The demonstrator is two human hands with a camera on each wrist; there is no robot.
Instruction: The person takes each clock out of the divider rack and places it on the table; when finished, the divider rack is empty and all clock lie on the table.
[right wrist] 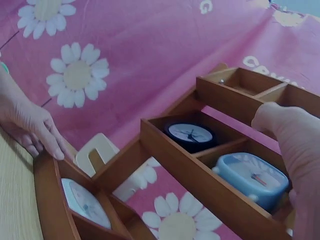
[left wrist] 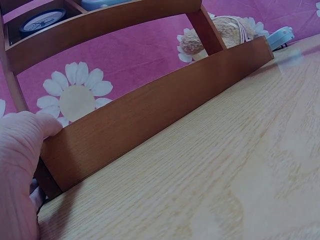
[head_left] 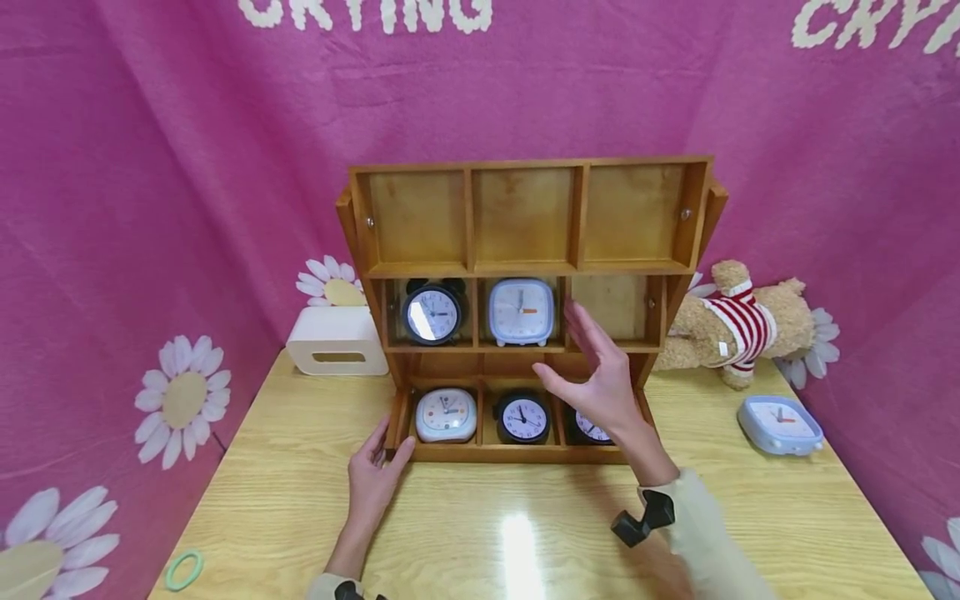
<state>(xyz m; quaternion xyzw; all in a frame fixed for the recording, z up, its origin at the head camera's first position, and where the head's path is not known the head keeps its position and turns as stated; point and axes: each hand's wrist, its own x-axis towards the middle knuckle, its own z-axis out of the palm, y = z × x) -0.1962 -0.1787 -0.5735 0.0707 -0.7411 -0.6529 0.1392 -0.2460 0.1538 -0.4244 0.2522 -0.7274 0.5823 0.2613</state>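
Observation:
A brown wooden shelf (head_left: 525, 452) with three tiers of compartments stands on the table. My left hand (head_left: 372, 475) grips its lower left corner, thumb over the front board and fingers along the side. My right hand (head_left: 596, 379), fingers extended and thumb spread, hovers before the right part of the middle tier, holding nothing. Just left of it in that tier sits a light blue alarm clock (head_left: 521, 312); a black twin-bell clock (head_left: 432, 314) is farther left. The bottom tier holds a white oval clock (head_left: 446, 415), a round black clock (head_left: 522, 418) and another dark clock (head_left: 592, 427), partly hidden by my right hand.
Another light blue clock (head_left: 780, 425) lies face up on the table at the right. Behind it a teddy bear (head_left: 738, 325) in a striped top lies on its side. A white tissue box (head_left: 337, 341) stands left of the shelf; a green ring (head_left: 183, 570) lies front left.

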